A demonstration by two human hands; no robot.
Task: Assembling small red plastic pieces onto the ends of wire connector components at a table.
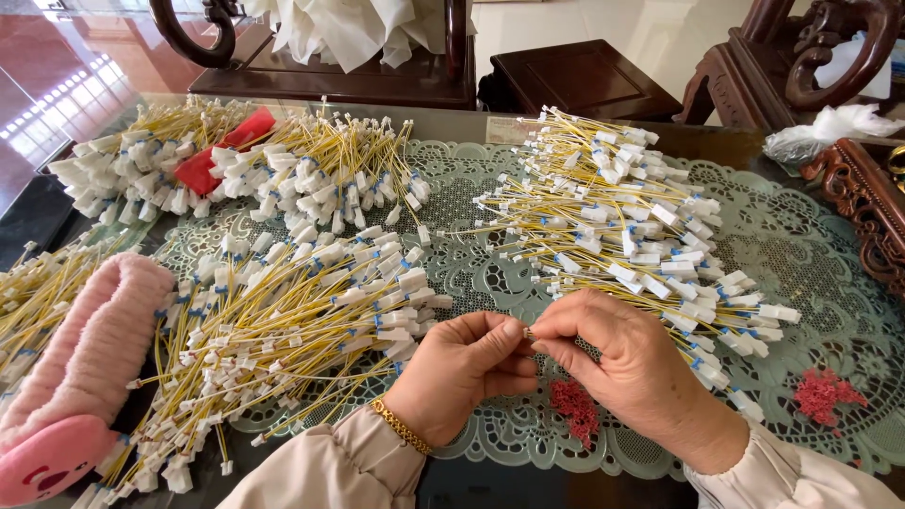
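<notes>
My left hand (464, 369) and my right hand (630, 363) meet over the green lace mat (811, 254), fingertips pinched together on one small white connector piece (529, 334). A gold bracelet circles my left wrist. Just left of my hands lies a heap of yellow wires with white connectors (292, 320). A second heap of the same wires (632, 217) spreads to the right of my right hand. A small pile of tiny red parts (575, 407) lies on the mat under my hands.
More wire bundles (283, 165) lie at the back left around a red object (222, 151). A pink plush item (80, 368) sits at the left edge. Another pile of red bits (825, 394) is at the right. Dark carved wooden furniture (853, 188) borders the glass table.
</notes>
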